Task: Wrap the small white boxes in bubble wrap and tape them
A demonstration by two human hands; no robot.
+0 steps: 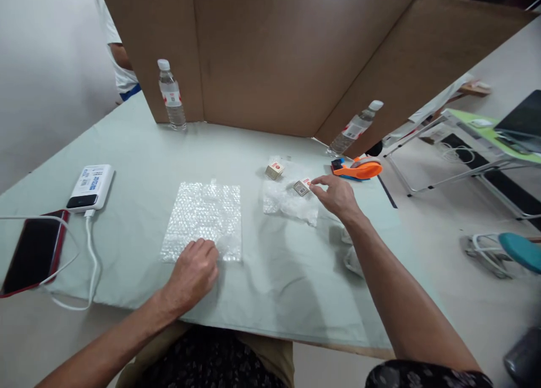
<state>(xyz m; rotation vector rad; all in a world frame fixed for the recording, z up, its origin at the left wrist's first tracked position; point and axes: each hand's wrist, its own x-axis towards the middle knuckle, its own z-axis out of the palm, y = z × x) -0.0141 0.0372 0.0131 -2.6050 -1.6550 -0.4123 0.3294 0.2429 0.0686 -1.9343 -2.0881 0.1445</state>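
A flat sheet of bubble wrap lies on the table, left of centre. At its lower edge rests my left hand, fingers curled under; what they hold, if anything, is hidden. My right hand pinches the right side of a small printed box between thumb and finger. That box is over a second, crumpled piece of bubble wrap. Another small box sits on the same piece, a little further left and back.
An orange tape dispenser lies beyond my right hand. Two water bottles, left and right, stand by a cardboard screen. A power bank with cable and a phone lie left. Clear wrapped items sit beside my right forearm.
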